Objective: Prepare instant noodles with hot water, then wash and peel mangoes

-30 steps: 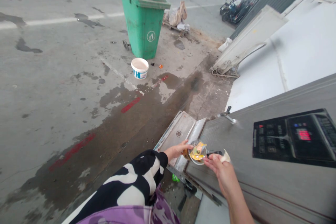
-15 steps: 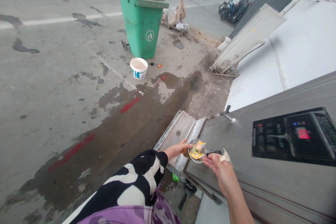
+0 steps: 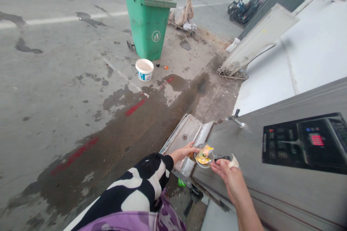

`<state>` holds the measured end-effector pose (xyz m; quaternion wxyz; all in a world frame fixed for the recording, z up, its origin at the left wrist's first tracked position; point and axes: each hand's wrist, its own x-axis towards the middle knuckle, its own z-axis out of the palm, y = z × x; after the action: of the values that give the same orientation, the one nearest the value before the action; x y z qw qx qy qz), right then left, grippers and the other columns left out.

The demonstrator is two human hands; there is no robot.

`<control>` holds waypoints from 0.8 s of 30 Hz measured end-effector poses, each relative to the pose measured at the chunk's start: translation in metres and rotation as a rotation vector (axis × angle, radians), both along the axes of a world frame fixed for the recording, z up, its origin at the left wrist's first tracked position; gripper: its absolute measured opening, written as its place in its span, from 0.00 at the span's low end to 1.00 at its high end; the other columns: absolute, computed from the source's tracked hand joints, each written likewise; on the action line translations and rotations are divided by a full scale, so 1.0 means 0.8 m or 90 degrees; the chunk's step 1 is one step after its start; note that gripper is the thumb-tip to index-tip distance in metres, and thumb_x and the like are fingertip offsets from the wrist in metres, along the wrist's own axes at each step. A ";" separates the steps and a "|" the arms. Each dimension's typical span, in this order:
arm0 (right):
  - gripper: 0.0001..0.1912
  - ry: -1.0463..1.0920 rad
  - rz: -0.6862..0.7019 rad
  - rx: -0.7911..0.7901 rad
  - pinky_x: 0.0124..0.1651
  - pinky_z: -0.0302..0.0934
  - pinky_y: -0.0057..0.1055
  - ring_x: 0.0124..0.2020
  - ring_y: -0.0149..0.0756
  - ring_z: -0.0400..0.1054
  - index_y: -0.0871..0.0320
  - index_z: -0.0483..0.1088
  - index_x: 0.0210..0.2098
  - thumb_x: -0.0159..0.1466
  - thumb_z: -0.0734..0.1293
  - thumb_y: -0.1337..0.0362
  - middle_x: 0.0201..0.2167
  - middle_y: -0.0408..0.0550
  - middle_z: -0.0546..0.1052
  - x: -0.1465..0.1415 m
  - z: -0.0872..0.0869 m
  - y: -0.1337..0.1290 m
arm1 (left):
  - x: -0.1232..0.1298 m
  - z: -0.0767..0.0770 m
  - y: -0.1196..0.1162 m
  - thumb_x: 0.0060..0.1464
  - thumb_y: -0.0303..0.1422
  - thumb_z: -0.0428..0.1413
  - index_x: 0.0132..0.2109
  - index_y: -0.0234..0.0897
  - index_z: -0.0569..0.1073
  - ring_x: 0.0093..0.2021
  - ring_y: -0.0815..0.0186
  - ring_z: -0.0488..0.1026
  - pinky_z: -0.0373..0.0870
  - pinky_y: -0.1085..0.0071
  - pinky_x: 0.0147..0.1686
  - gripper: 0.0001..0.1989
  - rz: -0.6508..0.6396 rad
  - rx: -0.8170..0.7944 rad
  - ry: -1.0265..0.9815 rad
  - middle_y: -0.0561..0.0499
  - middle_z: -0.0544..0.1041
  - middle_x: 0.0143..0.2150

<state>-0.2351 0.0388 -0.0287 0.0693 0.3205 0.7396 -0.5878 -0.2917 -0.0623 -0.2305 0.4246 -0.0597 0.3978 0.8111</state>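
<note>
Since the earlier frame, almost nothing has moved: the view shifts slightly, while both hands and the cup (image 3: 192, 156) stay in nearly the same place. The cup is between the two grips, just right of the left grip and just left of the right. The left hand (image 3: 185, 151) is the nearer, its fingers clamped on the cup's side; the right hand (image 3: 229, 173) has its fingers drawn together by the opposite rim, beside a dark strip (image 3: 222, 158) and a white piece (image 3: 233, 161). Which of these they pinch, I cannot tell. The cup's open mouth faces up towards the eye, so its long axis is foreshortened and any lean is hard to judge. The wall looks orange-brown, the rim pale, and shiny yellow packets (image 3: 204, 156) with a paler patch fill or cover the mouth. To the left of the grips is a metal tray (image 3: 173, 146) with a round drain; to the right, a control panel (image 3: 280, 148) with red digits.
</note>
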 end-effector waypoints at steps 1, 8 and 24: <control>0.18 0.000 -0.001 0.000 0.41 0.66 0.40 0.33 0.43 0.72 0.60 0.67 0.24 0.44 0.71 0.53 0.24 0.47 0.75 0.000 0.000 0.000 | 0.000 0.001 0.000 0.52 0.33 0.53 0.57 0.39 0.57 0.54 0.53 0.61 0.58 0.49 0.52 0.25 0.003 -0.003 0.002 0.43 0.59 0.58; 0.18 -0.001 -0.005 0.000 0.41 0.66 0.39 0.32 0.43 0.72 0.61 0.67 0.24 0.43 0.71 0.53 0.24 0.47 0.74 0.000 0.000 0.000 | -0.003 0.009 -0.001 0.52 0.33 0.53 0.57 0.39 0.57 0.55 0.52 0.58 0.57 0.48 0.52 0.25 0.009 0.002 0.015 0.43 0.56 0.60; 0.18 -0.002 0.002 0.008 0.41 0.67 0.38 0.34 0.43 0.72 0.61 0.66 0.26 0.45 0.71 0.54 0.24 0.48 0.75 0.001 -0.001 0.001 | -0.017 0.015 0.000 0.52 0.33 0.53 0.58 0.40 0.55 0.58 0.51 0.55 0.52 0.46 0.55 0.27 -0.018 0.043 0.011 0.44 0.54 0.61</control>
<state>-0.2340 0.0396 -0.0298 0.0697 0.3208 0.7437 -0.5824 -0.3051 -0.0623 -0.2187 0.4344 -0.0323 0.3747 0.8184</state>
